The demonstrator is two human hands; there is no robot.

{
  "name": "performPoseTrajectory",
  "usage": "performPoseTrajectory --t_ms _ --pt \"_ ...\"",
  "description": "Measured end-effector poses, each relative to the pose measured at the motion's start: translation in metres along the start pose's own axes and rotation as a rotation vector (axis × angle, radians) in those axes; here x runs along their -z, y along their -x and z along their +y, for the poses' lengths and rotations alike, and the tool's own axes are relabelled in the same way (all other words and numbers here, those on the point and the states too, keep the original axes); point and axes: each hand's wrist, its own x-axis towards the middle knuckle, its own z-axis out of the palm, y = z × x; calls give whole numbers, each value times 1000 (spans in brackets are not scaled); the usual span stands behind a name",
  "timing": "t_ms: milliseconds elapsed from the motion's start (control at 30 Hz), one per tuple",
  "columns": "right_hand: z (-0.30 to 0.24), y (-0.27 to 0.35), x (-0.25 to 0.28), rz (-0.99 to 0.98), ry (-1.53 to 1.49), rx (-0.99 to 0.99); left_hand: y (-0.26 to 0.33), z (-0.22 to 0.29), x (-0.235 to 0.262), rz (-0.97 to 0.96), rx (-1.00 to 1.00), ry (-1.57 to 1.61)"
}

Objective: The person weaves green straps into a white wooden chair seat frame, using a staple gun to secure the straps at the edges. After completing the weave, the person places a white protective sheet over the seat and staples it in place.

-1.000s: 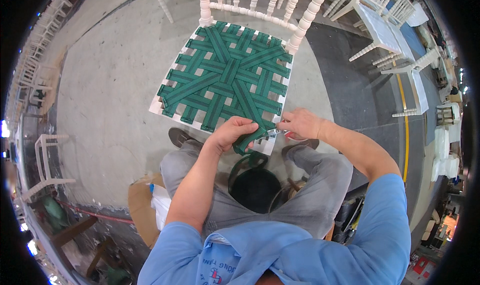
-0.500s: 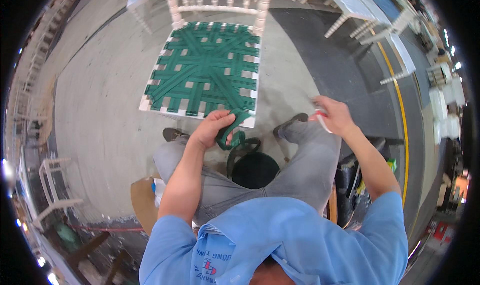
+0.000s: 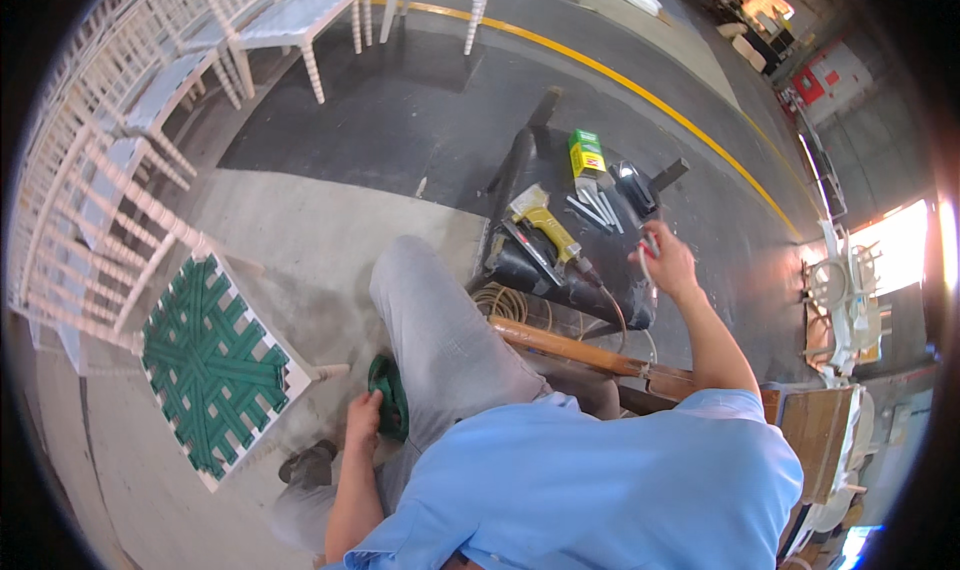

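Note:
My left hand, low in front of my knees, is closed on a looped green webbing strap. To its left stands a white chair whose seat is woven with green straps, some crossing diagonally. My right hand is closed round a small tool with red and pale parts; its kind is mostly hidden by the fingers. That hand is over the right end of a black padded stand. On this stand lie a yellow staple gun, a green and yellow box and several staple strips.
A black object sits behind the strips. A hose runs from the staple gun past a wooden bar, with coiled hose below. White chairs line the far left. A yellow floor line crosses beyond.
My view has swung right, from the woven chair toward the stand. The right hand, still gripping the red and pale tool, is now over the stand; the left keeps the strap, lower beside my leg.

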Motion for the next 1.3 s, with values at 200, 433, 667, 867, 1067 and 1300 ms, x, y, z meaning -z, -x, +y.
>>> performPoseTrajectory --t_ms 200,433,667,867,1067,1300 --pt "26 15 -63 -129 8 52 -7 -20 -19 -259 198 -83" --pt "57 -1 -89 -44 -63 139 8 3 52 131 -40 668" --pt "58 -22 -99 -79 -75 131 47 39 162 495 -504 1381" --pt "6 -54 -84 -27 -390 161 24 49 144 543 -615 1386" --pt "-117 -82 -81 -152 -660 423 6 54 52 427 -491 1604" --pt "-324 -61 -88 -357 -807 694 47 69 4 395 -204 1466"
